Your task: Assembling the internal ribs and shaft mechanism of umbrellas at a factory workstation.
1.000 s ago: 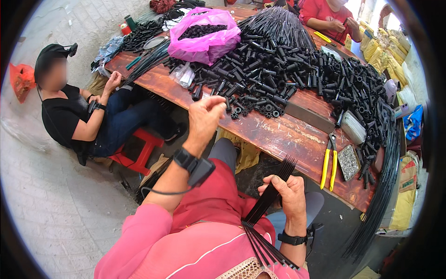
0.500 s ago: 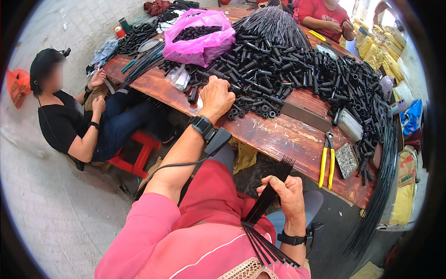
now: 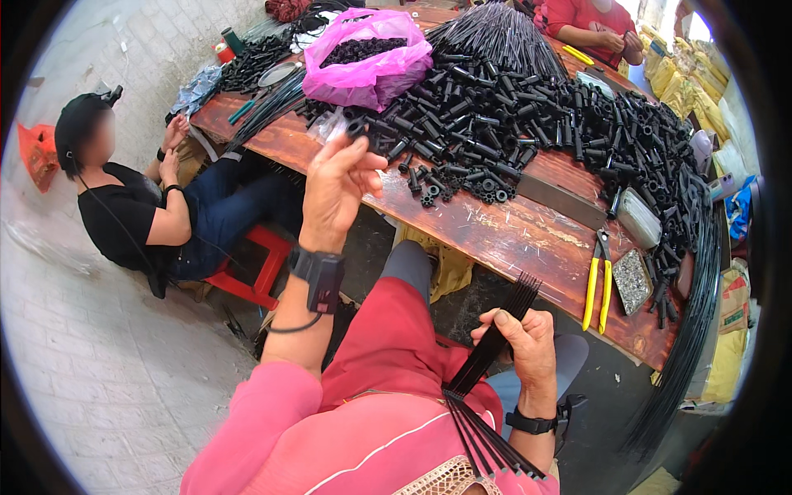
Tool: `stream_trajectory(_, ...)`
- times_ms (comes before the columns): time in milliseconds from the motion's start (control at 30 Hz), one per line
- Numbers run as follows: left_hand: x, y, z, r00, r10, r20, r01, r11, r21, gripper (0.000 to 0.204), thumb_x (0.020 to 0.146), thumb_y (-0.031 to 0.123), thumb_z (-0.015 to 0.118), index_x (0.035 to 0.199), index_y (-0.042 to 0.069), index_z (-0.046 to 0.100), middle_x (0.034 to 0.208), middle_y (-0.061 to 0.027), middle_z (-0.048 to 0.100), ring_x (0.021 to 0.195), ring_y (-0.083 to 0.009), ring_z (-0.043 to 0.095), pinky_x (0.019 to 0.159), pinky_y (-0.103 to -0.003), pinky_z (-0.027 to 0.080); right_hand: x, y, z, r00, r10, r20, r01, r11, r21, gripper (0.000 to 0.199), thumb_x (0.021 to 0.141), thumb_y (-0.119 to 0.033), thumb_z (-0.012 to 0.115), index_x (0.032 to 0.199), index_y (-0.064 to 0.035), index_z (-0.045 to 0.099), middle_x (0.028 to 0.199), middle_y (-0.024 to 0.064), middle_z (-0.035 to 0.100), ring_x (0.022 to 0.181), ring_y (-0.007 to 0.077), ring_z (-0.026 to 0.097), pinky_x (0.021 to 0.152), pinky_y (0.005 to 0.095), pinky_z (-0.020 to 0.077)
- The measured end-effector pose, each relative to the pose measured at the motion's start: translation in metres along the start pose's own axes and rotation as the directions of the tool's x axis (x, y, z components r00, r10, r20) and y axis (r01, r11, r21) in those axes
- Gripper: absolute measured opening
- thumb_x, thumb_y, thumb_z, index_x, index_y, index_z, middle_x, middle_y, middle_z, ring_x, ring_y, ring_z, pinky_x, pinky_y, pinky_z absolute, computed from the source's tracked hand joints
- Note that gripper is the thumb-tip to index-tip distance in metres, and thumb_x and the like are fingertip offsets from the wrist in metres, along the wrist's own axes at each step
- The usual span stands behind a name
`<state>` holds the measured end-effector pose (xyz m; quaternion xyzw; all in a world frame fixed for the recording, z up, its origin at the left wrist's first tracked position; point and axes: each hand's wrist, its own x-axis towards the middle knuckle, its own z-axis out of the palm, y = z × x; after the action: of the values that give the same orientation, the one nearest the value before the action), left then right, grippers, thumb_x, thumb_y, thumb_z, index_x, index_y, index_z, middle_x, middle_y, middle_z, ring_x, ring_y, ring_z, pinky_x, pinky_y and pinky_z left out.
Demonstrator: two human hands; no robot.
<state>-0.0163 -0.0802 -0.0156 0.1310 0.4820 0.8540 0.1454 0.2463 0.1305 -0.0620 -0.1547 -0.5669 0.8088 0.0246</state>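
My left hand (image 3: pixel 337 188) is raised above the near edge of the wooden table (image 3: pixel 511 239), its fingertips pinched on a small black plastic tube (image 3: pixel 356 129). A black band sits on that wrist. Down over my lap, my right hand (image 3: pixel 525 345) grips a bundle of thin black rods (image 3: pixel 488 353) that fans out toward my chest. A big heap of black tubes (image 3: pixel 528 124) covers the table beyond my left hand.
A pink bag of black parts (image 3: pixel 367 56) stands at the far left of the table. Yellow-handled pliers (image 3: pixel 597 282) and a small mesh tray (image 3: pixel 633 280) lie at the right. A person in black (image 3: pixel 132 214) sits on a red stool at left; another in red (image 3: pixel 587 23) works opposite.
My left hand reached down into the tube heap, then lifted back toward me with one black tube pinched in it. My right hand kept still with the rods.
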Motion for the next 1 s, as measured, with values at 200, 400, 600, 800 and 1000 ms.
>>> stream_trajectory(200, -0.029, -0.018, -0.019, 0.979, -0.014, 0.203, 0.101, 0.899, -0.427, 0.035, 0.094, 0.023, 0.052, 0.122, 0.002, 0.053, 0.108, -0.0294, 0.064, 0.091, -0.0406, 0.069, 0.068, -0.046, 0.060, -0.002, 0.003, -0.002, 1.000, 0.008, 0.003, -0.008, 1.000, -0.005, 0.026, 0.094, -0.019, 0.064, 0.093, 0.0066, 0.069, 0.077, 0.0162, 0.071, 0.065, 0.0182, 0.069, 0.062, 0.0287, 0.0570)
stream_trajectory(400, -0.006, -0.022, -0.023, 0.988, -0.132, 0.082, 0.144, 0.977, -0.157, 0.018, 0.091, 0.003, 0.060, 0.107, 0.004, 0.054, 0.092, -0.0158, 0.064, 0.071, -0.0265, 0.067, 0.065, -0.044, 0.060, -0.002, 0.002, 0.002, 1.000, 0.018, 0.015, -0.017, 1.000, -0.009, 0.024, 0.094, -0.019, 0.064, 0.094, 0.0045, 0.070, 0.077, 0.0127, 0.071, 0.066, 0.0144, 0.068, 0.061, 0.0259, 0.0554)
stream_trajectory(600, 0.002, -0.035, -0.006, 0.986, -0.141, 0.083, 0.152, 0.977, -0.148, 0.029, 0.078, -0.010, 0.054, 0.105, 0.002, 0.056, 0.088, -0.0078, 0.058, 0.074, -0.0194, 0.063, 0.067, -0.038, 0.058, -0.006, 0.002, 0.001, 1.000, 0.005, 0.018, -0.005, 1.000, -0.001, 0.023, 0.093, -0.018, 0.065, 0.093, 0.0035, 0.071, 0.077, 0.0123, 0.072, 0.066, 0.0131, 0.068, 0.060, 0.0246, 0.0548)
stream_trajectory(800, 0.008, -0.062, 0.006, 0.958, 0.264, -0.109, -0.118, 0.711, 0.693, 0.016, 0.077, 0.012, 0.077, 0.080, 0.004, 0.063, 0.063, 0.0035, 0.055, 0.051, -0.0046, 0.047, 0.047, -0.022, 0.037, -0.007, 0.003, -0.004, 1.000, -0.024, 0.001, 0.024, 0.996, -0.091, 0.023, 0.093, -0.018, 0.063, 0.090, 0.0038, 0.072, 0.076, 0.0110, 0.072, 0.064, 0.0108, 0.067, 0.058, 0.0231, 0.0533)
stream_trajectory(1000, 0.022, -0.072, 0.002, 0.964, 0.242, -0.110, 0.048, 0.251, 0.967, 0.044, 0.070, 0.039, 0.078, 0.091, 0.001, 0.070, 0.080, -0.0202, 0.070, 0.078, -0.0339, 0.069, 0.071, -0.042, 0.051, -0.003, -0.003, 0.001, 0.995, -0.075, 0.070, 0.084, 0.987, -0.137, 0.024, 0.093, -0.017, 0.063, 0.091, 0.0055, 0.072, 0.075, 0.0090, 0.072, 0.066, 0.0105, 0.066, 0.060, 0.0245, 0.0536)
